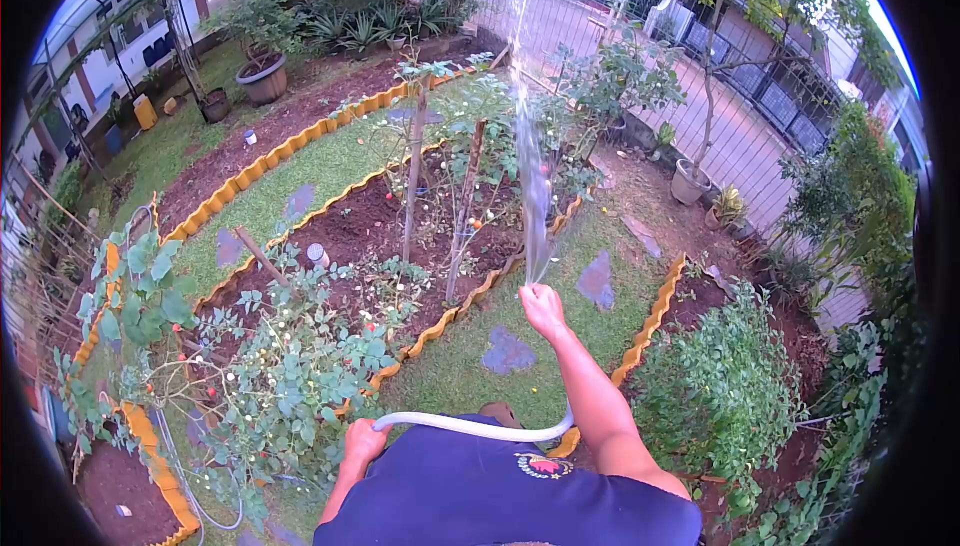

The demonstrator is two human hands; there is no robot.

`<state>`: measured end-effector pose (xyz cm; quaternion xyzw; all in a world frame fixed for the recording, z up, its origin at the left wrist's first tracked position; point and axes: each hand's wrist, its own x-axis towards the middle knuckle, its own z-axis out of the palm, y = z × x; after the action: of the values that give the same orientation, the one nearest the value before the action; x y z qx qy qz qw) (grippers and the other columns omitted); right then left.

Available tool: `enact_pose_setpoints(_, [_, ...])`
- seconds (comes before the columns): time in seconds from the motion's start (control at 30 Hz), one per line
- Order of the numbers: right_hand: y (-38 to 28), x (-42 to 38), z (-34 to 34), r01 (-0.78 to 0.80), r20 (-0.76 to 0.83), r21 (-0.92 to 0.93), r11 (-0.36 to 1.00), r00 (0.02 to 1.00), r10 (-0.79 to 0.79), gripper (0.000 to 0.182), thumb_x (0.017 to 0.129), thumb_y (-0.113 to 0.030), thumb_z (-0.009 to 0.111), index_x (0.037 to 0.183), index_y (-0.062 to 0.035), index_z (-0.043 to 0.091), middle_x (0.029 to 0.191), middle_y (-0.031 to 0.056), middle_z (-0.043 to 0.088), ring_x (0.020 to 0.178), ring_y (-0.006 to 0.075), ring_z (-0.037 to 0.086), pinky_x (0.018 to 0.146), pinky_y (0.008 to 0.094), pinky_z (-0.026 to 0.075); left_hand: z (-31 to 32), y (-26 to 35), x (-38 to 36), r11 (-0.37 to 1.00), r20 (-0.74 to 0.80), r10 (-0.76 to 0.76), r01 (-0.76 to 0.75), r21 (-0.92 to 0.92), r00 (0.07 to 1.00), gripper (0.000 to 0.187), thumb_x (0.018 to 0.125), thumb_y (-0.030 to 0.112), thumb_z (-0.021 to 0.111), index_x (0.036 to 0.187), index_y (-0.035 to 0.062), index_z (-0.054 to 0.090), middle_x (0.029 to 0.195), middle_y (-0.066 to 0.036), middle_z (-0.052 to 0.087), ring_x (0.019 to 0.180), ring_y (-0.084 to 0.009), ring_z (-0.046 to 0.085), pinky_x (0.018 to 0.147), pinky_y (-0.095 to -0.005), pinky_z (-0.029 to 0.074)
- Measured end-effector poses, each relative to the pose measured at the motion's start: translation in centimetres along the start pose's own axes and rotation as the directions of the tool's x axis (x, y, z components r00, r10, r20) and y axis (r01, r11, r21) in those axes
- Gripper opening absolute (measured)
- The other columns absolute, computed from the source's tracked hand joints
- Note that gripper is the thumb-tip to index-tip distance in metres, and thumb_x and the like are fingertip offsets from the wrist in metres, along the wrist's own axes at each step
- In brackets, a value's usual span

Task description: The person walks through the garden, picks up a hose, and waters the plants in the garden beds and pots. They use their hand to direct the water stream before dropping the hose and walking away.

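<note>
My right hand, arm stretched forward, is closed around the end of a garden hose, whose tip is hidden in the fist. A spray of water fans out from it, away from me over the tomato bed. Close to my body on the left, my left hand grips the pale hose, which crosses in front of my dark shirt and passes behind my right forearm. Tomato plants with red and green fruit grow just beyond my left hand.
Wavy yellow edging borders the soil beds. Stepping stones lie in the grass. Wooden stakes stand in the middle bed. A leafy bush is at right, with a potted tree and wire fence beyond. More hose trails at lower left.
</note>
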<state>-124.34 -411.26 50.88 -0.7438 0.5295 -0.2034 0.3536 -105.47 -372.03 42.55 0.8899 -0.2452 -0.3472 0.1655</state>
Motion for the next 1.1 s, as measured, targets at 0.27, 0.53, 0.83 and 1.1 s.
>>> enact_pose_setpoints(0.27, [1.4,1.8,-1.0,-0.018,0.063,0.015,1.000,0.998,0.017,0.038,0.082,-0.035,0.049,0.074,0.0012,0.060,0.067,0.0184,0.061,0.068,0.0292,0.063,0.065,0.0431,0.045,-0.1,4.4,-1.0,0.998,0.012,-0.055,0.055,-0.008,0.998,0.037,0.078,0.043,0.069,0.087,0.0070,0.073,0.083,-0.022,0.068,0.083,-0.0375,0.066,0.075,-0.0449,0.051])
enact_pose_setpoints(0.53, [5.2,2.8,-5.0,-0.023,0.098,0.000,1.000,0.995,0.023,0.041,0.082,-0.036,0.048,0.079,0.0019,0.062,0.075,0.0230,0.064,0.079,0.0372,0.065,0.073,0.0460,0.047,2.7,9.0,-1.0,0.998,0.004,-0.041,0.041,0.054,0.999,0.036,0.078,0.044,0.068,0.086,0.0084,0.074,0.083,-0.020,0.068,0.081,-0.0377,0.066,0.074,-0.0455,0.051])
enact_pose_setpoints(0.83, [8.9,4.6,-9.4,-0.042,0.199,-0.022,0.999,0.979,0.045,0.042,0.081,-0.036,0.046,0.089,-0.0018,0.068,0.088,0.0252,0.065,0.088,0.0416,0.063,0.080,0.0479,0.048,6.0,13.7,-2.0,0.994,-0.001,-0.055,0.055,0.093,0.998,0.035,0.078,0.042,0.070,0.086,0.0084,0.074,0.083,-0.021,0.068,0.082,-0.0378,0.066,0.074,-0.0455,0.052])
enact_pose_setpoints(1.1, [11.7,5.6,-10.9,-0.025,0.220,0.013,1.000,0.975,0.021,0.039,0.081,-0.035,0.046,0.084,-0.0017,0.066,0.082,0.0250,0.064,0.082,0.0417,0.063,0.075,0.0486,0.048,8.4,16.1,-3.0,0.992,-0.017,-0.079,0.081,0.094,0.997,0.032,0.077,0.039,0.072,0.084,0.0079,0.074,0.080,-0.022,0.068,0.080,-0.0368,0.067,0.072,-0.0444,0.052])
